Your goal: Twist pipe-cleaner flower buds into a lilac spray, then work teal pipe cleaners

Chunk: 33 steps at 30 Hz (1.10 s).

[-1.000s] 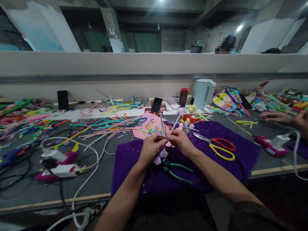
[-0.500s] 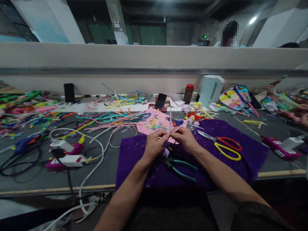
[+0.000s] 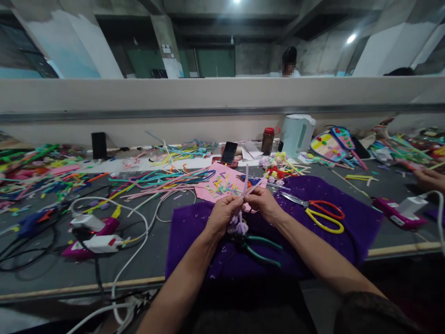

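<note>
Both hands meet over a purple cloth point(image 3: 302, 241). My left hand point(image 3: 222, 212) is closed in a pinch on lilac pipe cleaners point(image 3: 246, 178), whose ends stick up above the fingers. Below its fingertips hangs a lilac pipe-cleaner flower point(image 3: 242, 226). My right hand point(image 3: 262, 202) pinches another lilac strand right beside the left fingertips. Green-handled pliers point(image 3: 262, 250) lie on the cloth under the hands, their jaws partly hidden. To the right rest scissors point(image 3: 325, 215) with one red and one yellow handle. Beyond the hands, a pink sheet point(image 3: 208, 190) carries many short coloured cut pieces.
Pipe cleaners point(image 3: 167, 181) lie in bundles left of the pink sheet. A phone point(image 3: 229, 152), a red-capped bottle point(image 3: 268, 141) and a pale kettle point(image 3: 297, 135) stand at the back. Cabled power strips point(image 3: 92, 246) sit at left. Another person's hand point(image 3: 431, 178) shows at far right.
The view has tilted up slightly. My hands have turned a little, and more of the lilac flower shows below the left fingers. Both hands keep their pinch.
</note>
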Motion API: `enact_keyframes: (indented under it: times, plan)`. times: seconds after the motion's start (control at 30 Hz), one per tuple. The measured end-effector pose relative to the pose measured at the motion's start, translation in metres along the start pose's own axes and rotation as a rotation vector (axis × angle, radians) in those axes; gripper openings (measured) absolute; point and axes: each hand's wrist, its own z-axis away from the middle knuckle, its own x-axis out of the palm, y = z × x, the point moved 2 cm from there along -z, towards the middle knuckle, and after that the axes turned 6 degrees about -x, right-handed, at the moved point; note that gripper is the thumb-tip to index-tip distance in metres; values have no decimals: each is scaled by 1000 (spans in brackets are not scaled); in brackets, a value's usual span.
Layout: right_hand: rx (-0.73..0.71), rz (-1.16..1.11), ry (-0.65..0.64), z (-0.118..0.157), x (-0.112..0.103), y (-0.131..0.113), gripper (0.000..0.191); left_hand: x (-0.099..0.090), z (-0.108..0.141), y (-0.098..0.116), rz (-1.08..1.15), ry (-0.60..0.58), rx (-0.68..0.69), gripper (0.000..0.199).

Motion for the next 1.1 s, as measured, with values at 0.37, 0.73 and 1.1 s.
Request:
enact_keyframes:
  times: [0.37, 0.73, 1.1]
  plan:
    - [-66, 107, -41, 2, 0, -3, 22, -4, -1, -5, 131, -91, -188, 23]
    - [49, 26, -5, -2, -6, -5, 15, 1, -2, -4, 106, -107, -215, 38]
    - [64, 107, 46, 1, -3, -2, 19, 2, 7, 4, -380, 225, 203, 18]
